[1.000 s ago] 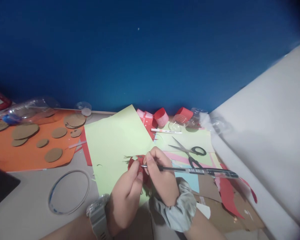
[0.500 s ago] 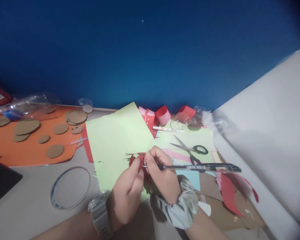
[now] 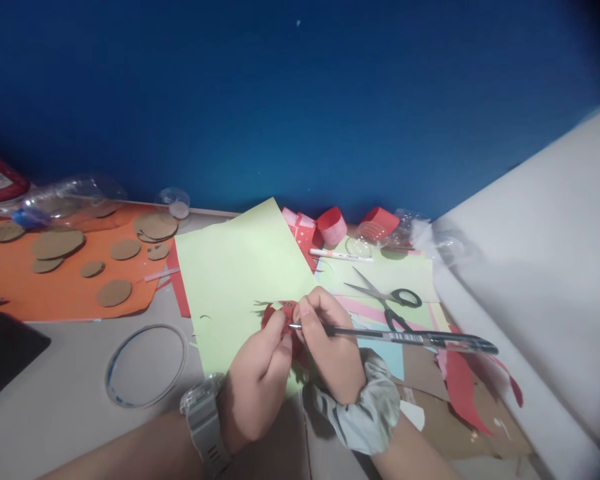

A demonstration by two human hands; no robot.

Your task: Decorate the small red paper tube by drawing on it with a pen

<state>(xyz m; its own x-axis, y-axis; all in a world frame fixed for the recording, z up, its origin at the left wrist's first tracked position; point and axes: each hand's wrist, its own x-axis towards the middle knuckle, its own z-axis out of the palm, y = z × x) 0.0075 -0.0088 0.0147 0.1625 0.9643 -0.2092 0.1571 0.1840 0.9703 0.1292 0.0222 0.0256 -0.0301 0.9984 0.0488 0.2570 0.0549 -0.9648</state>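
Observation:
Over the light green sheet of paper [image 3: 230, 267], both of my hands meet at a small red paper piece [image 3: 289, 312] with thin fringed strips at its left side. My left hand [image 3: 260, 373] pinches this piece between thumb and fingers. A black pen [image 3: 380, 335] lies in the grip of my right hand [image 3: 333, 347], its tip pointing left close to the red piece and my left thumb. My right fingertips also reach the piece's edge; whether they grip it, I cannot tell. Much of the red piece is hidden by my fingers.
Scissors [image 3: 385, 295] lie spread on papers to the right, below a marker [image 3: 340, 255]. Cardboard discs [image 3: 125, 249] rest on orange paper [image 3: 10, 307] at the left. A ring [image 3: 147, 367], a black phone [image 3: 10, 353], a plastic bottle [image 3: 65, 207] and red paper strips [image 3: 463, 393] surround the workspace.
The camera view has shifted slightly, so most things sit a little further right and the table things higher. Both hands keep their hold; the pen is tilted slightly more downward at its right end.

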